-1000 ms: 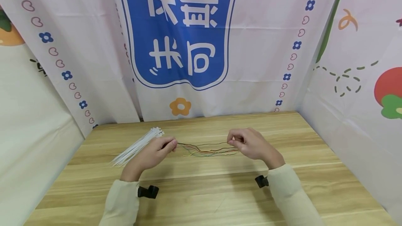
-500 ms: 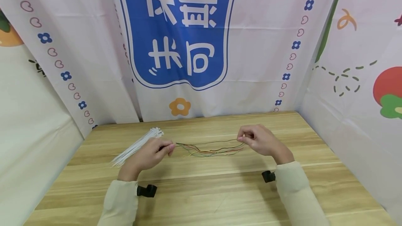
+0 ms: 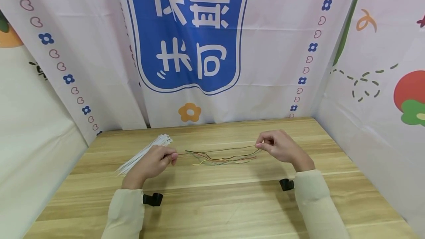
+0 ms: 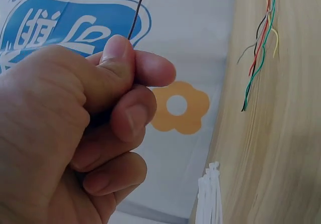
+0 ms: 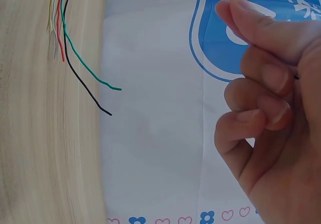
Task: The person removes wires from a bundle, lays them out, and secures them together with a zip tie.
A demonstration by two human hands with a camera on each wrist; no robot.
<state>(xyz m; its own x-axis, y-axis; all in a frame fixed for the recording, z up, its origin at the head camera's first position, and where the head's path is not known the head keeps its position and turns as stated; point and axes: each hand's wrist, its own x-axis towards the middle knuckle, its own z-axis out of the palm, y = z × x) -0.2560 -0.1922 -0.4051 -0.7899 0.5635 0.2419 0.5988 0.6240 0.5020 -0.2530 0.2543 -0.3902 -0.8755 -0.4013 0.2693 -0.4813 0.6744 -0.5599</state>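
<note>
A: Status, left to right?
B: White ties on the table, partly behind my left hand in the head view. That hand pinches a dark wire between thumb and index.
A: Other end?
B: In my right hand, fingertip pinch, other fingers curled. Hands well apart. Looks like one strand across; can't tell if its middle touches the loose wires lying between.
A: How should it handle?
B: Judging by gauge: next to no weight, thin, springy, keeps kinks. Coating probably a bit slick, so pinch right at the tips. Light pull should be fine; a hard one could slip or snag the others.
A: And the loose ones?
B: Probably the same stuff. Yellow end bends off on the left; green end and black end reach toward my right hand. I'd take those by the tips too.
A: Delta vs a second ago?
B: Ties: same spot. Left hand: further left, now off the bundle's left ends. Loose wires: roughly unmoved. Right hand: further right. Net: wider span, straighter wire.
</note>
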